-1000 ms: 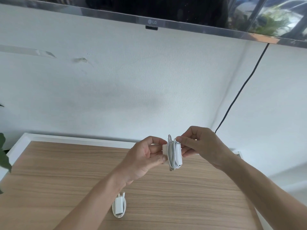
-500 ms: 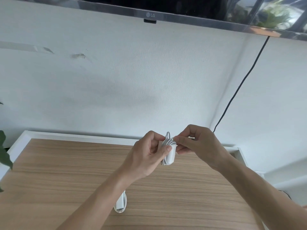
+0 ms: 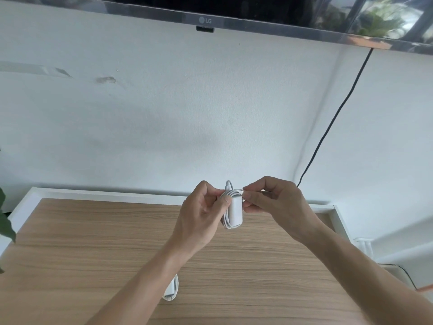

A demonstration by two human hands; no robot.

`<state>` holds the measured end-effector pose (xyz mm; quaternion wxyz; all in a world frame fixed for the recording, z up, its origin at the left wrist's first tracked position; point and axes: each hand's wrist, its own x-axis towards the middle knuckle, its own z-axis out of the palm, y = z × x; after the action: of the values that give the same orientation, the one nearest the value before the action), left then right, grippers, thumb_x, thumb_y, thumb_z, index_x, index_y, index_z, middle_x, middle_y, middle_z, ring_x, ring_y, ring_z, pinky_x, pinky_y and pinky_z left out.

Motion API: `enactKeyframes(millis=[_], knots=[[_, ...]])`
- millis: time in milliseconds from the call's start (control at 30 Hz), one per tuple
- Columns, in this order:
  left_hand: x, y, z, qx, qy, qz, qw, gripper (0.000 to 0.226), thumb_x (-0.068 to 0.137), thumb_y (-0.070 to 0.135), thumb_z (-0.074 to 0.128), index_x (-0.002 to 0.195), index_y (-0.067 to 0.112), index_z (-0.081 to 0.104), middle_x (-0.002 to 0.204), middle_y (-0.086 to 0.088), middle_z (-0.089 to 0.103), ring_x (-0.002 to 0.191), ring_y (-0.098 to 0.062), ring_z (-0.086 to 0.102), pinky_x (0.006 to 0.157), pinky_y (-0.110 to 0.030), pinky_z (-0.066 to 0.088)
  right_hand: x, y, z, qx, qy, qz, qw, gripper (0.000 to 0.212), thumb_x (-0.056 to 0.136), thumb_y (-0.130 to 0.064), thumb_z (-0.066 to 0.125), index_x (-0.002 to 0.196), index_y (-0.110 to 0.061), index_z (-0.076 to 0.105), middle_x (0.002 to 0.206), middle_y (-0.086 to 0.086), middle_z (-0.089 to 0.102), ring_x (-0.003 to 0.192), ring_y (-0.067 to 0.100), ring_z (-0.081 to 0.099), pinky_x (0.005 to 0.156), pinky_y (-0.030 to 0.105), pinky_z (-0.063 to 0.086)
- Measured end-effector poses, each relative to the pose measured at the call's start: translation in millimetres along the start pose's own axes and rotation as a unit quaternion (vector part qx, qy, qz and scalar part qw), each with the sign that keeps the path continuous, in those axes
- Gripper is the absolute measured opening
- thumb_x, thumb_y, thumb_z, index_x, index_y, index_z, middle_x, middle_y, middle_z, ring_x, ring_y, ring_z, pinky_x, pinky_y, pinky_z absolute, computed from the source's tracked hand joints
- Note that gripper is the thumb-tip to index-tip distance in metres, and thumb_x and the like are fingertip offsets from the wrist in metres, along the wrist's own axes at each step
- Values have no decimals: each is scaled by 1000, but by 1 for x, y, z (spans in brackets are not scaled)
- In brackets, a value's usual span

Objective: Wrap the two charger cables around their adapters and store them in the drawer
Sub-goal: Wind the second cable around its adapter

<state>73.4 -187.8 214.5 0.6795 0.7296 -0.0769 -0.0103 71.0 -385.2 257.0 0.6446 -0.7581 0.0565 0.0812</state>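
Note:
A white charger adapter (image 3: 235,212) with its white cable coiled around it is held upright above the wooden tabletop (image 3: 93,249). My left hand (image 3: 201,216) grips its left side, thumb on the coils. My right hand (image 3: 274,202) pinches the free end of the cable (image 3: 236,190) at the top of the adapter. A second white adapter (image 3: 172,290), wrapped in its own cable, lies on the tabletop near the front, partly hidden behind my left forearm. No drawer is in view.
The tabletop has a white rim (image 3: 112,194) and stands against a white wall. A television (image 3: 210,10) hangs above, with a black cord (image 3: 332,120) running down the wall on the right. Plant leaves (image 3: 5,221) reach in at the left edge.
The adapter has turned in my hands so its flat face shows. My right fingers moved up from its side to the cable end at the top. The view tilted slightly.

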Motion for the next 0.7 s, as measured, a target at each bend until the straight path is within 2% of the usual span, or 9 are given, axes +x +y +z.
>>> enactKeyframes(millis=[33, 100, 133, 167, 233, 300, 433, 567, 700], knots=[[0, 1, 0, 4, 7, -1, 1000, 28, 87, 38, 67, 88, 11, 60, 79, -10, 73, 68, -22, 61, 64, -39, 48, 0, 0, 1, 2, -2, -4, 1000, 5, 91, -5, 75, 95, -1, 75, 86, 17, 80, 82, 24, 79, 85, 35, 64], [1, 1, -1, 22, 11, 3, 1000, 22, 87, 33, 67, 86, 12, 60, 76, -13, 71, 67, -29, 62, 64, -40, 50, -1, 0, 2, 0, -3, -14, 1000, 4, 92, -1, 74, 93, 2, 74, 87, 17, 80, 80, 23, 79, 81, 31, 65], [1, 0, -2, 31, 3, 8, 999, 20, 89, 31, 68, 87, 13, 60, 75, -13, 71, 66, -28, 62, 64, -42, 50, -1, -1, 3, -2, -2, -20, 1000, 3, 92, 0, 73, 93, 3, 73, 86, 17, 80, 79, 22, 79, 78, 28, 64], [1, -1, -4, 38, -9, 13, 999, 18, 93, 27, 69, 88, 13, 59, 73, -9, 71, 64, -20, 62, 63, -39, 50, -1, -1, 4, -5, -2, -24, 1000, 3, 92, 1, 73, 92, 3, 73, 85, 16, 80, 78, 22, 79, 76, 26, 64], [1, -2, -9, 44, -42, 17, 998, 13, 98, 17, 68, 92, 10, 59, 71, 4, 73, 65, -5, 64, 61, -23, 50, -1, -1, 5, -10, -4, -32, 999, 3, 92, 1, 73, 92, 3, 73, 84, 14, 80, 78, 22, 79, 75, 24, 63], [1, -3, -12, 46, -68, 10, 997, 12, 99, 17, 66, 95, 9, 57, 70, 12, 72, 66, 0, 65, 63, -15, 48, 0, -2, 5, -11, -7, -39, 999, 2, 92, 1, 72, 93, 3, 73, 86, 18, 79, 79, 25, 79, 75, 27, 63], [2, -4, -14, 41, -87, 9, 995, 16, 97, 17, 68, 94, 10, 54, 69, 11, 71, 64, -4, 65, 63, -19, 48, -1, -1, 5, -28, -11, -47, 998, 2, 93, -1, 72, 93, 0, 73, 87, 15, 80, 80, 24, 79, 75, 25, 63], [2, -4, -16, 64, -72, 25, 995, 17, 90, 28, 63, 89, 16, 51, 66, 13, 70, 59, -4, 61, 59, -20, 45, -2, 4, 10, -67, -12, -70, 995, 2, 94, -6, 73, 95, -4, 74, 83, 7, 80, 80, 20, 80, 75, 24, 62], [0, -7, -15, 80, -54, 49, 994, 23, 86, 42, 60, 90, 21, 50, 69, 8, 71, 59, -10, 64, 56, -28, 51, -3, 6, 12, -78, -4, -83, 993, 2, 94, -8, 73, 95, -9, 75, 82, 6, 79, 78, 18, 79, 73, 22, 60]])
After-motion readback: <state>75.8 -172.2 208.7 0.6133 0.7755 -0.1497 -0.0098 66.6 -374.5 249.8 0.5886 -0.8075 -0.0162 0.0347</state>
